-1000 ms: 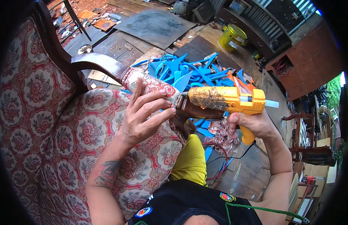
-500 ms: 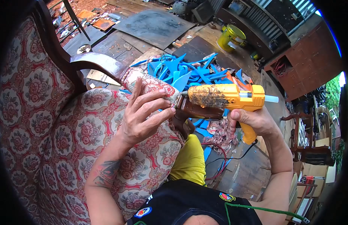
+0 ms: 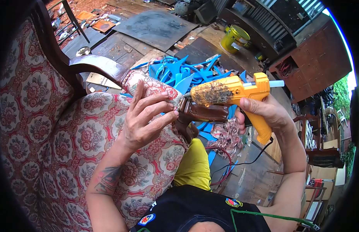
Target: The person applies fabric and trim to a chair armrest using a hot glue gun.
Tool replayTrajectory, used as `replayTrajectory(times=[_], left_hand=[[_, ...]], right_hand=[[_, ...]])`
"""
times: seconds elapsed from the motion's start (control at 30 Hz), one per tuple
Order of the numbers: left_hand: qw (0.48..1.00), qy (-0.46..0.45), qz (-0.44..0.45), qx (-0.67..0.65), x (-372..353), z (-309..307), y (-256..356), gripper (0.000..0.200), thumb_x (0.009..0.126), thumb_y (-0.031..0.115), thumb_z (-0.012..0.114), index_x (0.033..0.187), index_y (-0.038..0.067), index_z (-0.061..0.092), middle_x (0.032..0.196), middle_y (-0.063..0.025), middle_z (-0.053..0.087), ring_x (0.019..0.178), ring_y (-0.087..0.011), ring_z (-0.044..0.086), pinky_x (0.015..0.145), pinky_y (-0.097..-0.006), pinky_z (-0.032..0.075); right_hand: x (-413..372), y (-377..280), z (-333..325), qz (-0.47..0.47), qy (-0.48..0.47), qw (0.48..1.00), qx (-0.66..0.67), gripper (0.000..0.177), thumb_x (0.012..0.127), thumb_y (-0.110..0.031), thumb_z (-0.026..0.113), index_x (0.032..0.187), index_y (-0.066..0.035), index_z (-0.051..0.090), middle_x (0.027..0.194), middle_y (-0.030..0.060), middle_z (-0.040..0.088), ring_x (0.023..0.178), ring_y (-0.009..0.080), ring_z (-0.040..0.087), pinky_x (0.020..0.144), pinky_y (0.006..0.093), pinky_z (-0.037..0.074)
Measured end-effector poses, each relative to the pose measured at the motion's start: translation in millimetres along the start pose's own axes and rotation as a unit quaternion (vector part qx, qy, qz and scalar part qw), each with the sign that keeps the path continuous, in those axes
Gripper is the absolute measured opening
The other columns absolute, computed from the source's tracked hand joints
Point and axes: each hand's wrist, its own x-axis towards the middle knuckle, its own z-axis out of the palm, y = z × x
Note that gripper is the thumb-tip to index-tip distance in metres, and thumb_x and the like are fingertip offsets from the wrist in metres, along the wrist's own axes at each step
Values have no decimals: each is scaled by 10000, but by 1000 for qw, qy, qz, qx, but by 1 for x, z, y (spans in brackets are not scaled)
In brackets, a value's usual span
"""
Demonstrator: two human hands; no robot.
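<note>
The yellow, glue-crusted hot glue gun (image 3: pixel 226 92) has tipped up at its rear since a second ago, and the right hand (image 3: pixel 264 114) has risen with it. A floral upholstered armchair (image 3: pixel 44 127) fills the left of the frame. Blue foam offcuts (image 3: pixel 183 71) litter the dark board floor (image 3: pixel 156 25) at upper centre. The gun's long axis runs right to left, with the nozzle at the padded armrest (image 3: pixel 152 86). The right fingers wrap the handle, and the left hand (image 3: pixel 142 120), fingers loosely spread, presses the armrest fabric.

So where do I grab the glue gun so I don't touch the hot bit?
Grab the glue gun by its handle, the orange bar slanting down at the back, coming from behind and below. The right hand wraps it there. The nozzle sits at the front end, against the fabric by the left hand, and the barrel is glue-crusted, so best avoided.
</note>
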Motion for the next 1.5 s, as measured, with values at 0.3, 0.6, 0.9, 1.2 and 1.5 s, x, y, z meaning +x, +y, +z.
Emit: replayTrajectory(times=[0.3, 0.6, 0.9, 1.2, 1.5], left_hand=[[1000, 7, -2, -3, 4, -1, 3, 381, 812, 44, 860, 1152, 199, 785, 1107, 6, 744, 1228, -251, 713, 1321, -682, 298], [1000, 7, 2, 1, 4, 0, -1, 355, 825, 16, 845, 1135, 182, 793, 1117, -8, 739, 1228, -257, 713, 1324, -675, 297], [999, 19, 18, 35, 1, 4, 6, 367, 846, -79, 854, 1154, 101, 766, 1164, -99, 756, 1161, -348, 744, 1235, -627, 440], [995, -29, 38, 83, -12, -8, -8, 386, 951, -162, 722, 1309, -27, 672, 1338, -159, 705, 1313, -364, 681, 1140, -508, 567], [999, 11, -30, 7, -16, -8, -11, 516, 873, -154, 790, 1346, -25, 629, 1371, -207, 713, 1313, -386, 690, 1183, -530, 518]], right_hand=[[5, -30, 7, 22, 24, 998, -53, 486, 995, -435, 831, 1163, -6, 673, 801, 76, 718, 676, 173, 721, 614, 341, 627], [7, -18, 6, -42, 69, 997, -22, 416, 1019, -391, 811, 1149, -17, 683, 815, 62, 718, 681, 172, 719, 626, 330, 613], [0, 217, -84, -174, 340, 907, -175, 269, 992, -113, 728, 1224, 16, 689, 1053, 67, 747, 989, 157, 718, 917, 340, 583], [-81, 604, -42, 216, 466, 805, -297, 1182, 876, -219, 853, 1771, -120, 86, 1342, 269, 606, 1257, 495, 579, 1086, 558, 487], [-80, 652, 32, 464, 399, 756, -231, 1085, 863, -296, 904, 1725, -90, 277, 1441, 269, 570, 1340, 477, 552, 1081, 648, 451]])
